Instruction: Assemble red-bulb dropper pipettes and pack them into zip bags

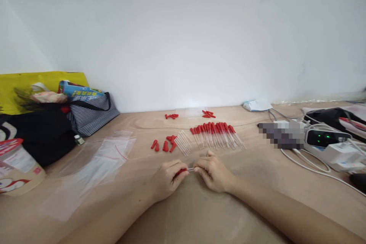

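My left hand [170,178] is closed around a red rubber dropper bulb [180,172], part of which shows between thumb and fingers. My right hand [212,171] pinches a thin clear glass tube [191,169], whose end meets the bulb or lies right at it; the fingers hide how far it goes in. Just beyond my hands lies a row of droppers [213,134], clear tubes with red bulbs on their far ends. To its left are several bare glass tubes [183,143] side by side and loose red bulbs [165,145].
Clear zip bags [105,160] lie on the left, near a striped bag [93,116] and a tub [21,167]. More red bulbs [208,114] and tubes [193,113] lie near the wall. Cables and a power strip [337,156] occupy the right side.
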Tool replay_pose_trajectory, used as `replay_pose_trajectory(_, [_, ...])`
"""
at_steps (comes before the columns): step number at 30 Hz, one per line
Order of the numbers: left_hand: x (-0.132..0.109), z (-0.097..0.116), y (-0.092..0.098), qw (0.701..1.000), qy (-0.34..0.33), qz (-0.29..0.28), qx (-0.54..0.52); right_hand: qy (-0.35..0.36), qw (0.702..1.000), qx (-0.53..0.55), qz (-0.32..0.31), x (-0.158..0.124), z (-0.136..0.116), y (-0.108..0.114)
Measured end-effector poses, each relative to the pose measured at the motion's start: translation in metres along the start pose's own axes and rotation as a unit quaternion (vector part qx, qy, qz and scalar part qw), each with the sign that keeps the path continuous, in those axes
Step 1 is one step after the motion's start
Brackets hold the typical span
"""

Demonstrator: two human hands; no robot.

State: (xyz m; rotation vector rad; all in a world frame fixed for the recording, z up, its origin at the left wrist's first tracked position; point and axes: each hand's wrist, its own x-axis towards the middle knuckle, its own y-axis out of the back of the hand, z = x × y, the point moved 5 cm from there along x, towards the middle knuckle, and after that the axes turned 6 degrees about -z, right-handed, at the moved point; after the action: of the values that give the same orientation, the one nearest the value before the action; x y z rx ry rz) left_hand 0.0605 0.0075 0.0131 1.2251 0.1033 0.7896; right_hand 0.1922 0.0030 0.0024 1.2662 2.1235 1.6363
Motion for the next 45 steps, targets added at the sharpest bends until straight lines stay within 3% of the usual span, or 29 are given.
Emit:
replay_pose_trajectory(14, [0.003,-0.001,0.003,1.000,-0.004,0.015,-0.009,-0.048,0.998,0.029,-0.011,0.003,0.002,-0.005])
replay_pose_trajectory(22, [0.003,-0.015,0.008,0.998,-0.003,0.067,-0.002,-0.022,0.998,-0.058,-0.022,0.004,-0.008,0.010])
replay_pose_trajectory(24, [0.001,-0.022,0.013,0.994,0.028,0.099,0.032,-0.054,0.997,-0.042,-0.019,0.004,0.000,0.015])
replay_pose_trajectory(27, [-0.003,-0.034,0.023,0.980,0.102,0.144,0.091,-0.171,0.985,-0.003,0.031,0.007,0.032,0.024])
replay_pose_trajectory(31, [-0.004,-0.045,0.025,0.969,0.150,0.140,0.137,-0.312,0.943,-0.014,0.115,0.020,0.073,0.035])
replay_pose_trajectory(34, [-0.006,-0.049,0.027,0.959,0.178,0.143,0.169,-0.374,0.919,-0.064,0.108,0.032,0.087,0.034])
replay_pose_trajectory(39, [-0.006,-0.053,0.031,0.939,0.226,0.144,0.214,-0.428,0.893,-0.117,0.071,0.041,0.094,0.029])
replay_pose_trajectory(45, [0.005,-0.055,0.027,0.942,0.196,0.134,0.235,-0.403,0.901,-0.139,0.082,0.048,0.082,0.029])
